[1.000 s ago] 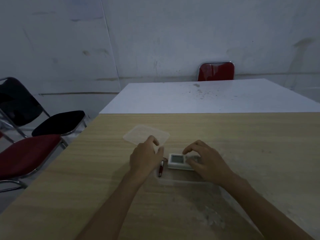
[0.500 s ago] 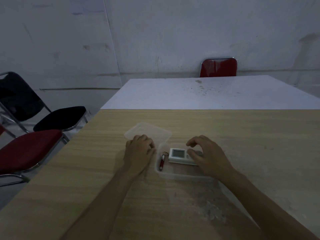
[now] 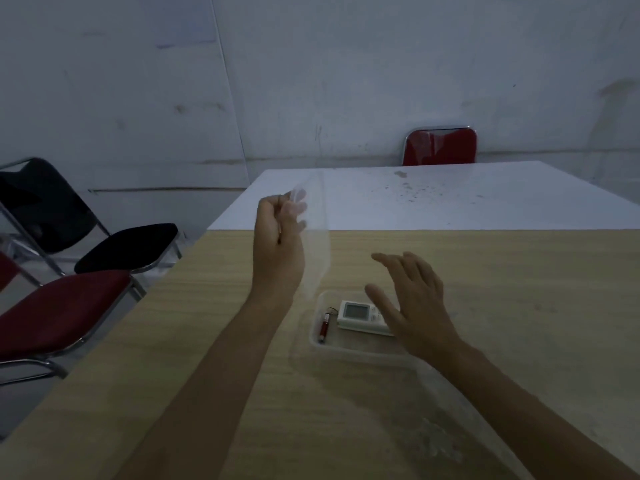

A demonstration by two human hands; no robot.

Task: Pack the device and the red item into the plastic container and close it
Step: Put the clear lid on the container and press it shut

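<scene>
A clear plastic container (image 3: pixel 346 351) sits on the wooden table (image 3: pixel 519 306). Inside it lie a small white device with a grey screen (image 3: pixel 356 313) and, to its left, a thin red item (image 3: pixel 324 328). My left hand (image 3: pixel 278 244) is raised above the table, left of the container, and grips the clear lid (image 3: pixel 317 237), which stands nearly on edge. My right hand (image 3: pixel 412 303) hovers over the container's right side with fingers spread, holding nothing and covering part of the device.
A white table (image 3: pixel 433 199) abuts the wooden one at the far side, with a red chair (image 3: pixel 440 147) behind it. A black chair (image 3: pixel 128 247) and a red chair (image 3: pixel 59 310) stand close to the table's left edge.
My left hand has picked the lid up from the table and lifted it upright. My right hand has come off the device and risen with its fingers apart.
</scene>
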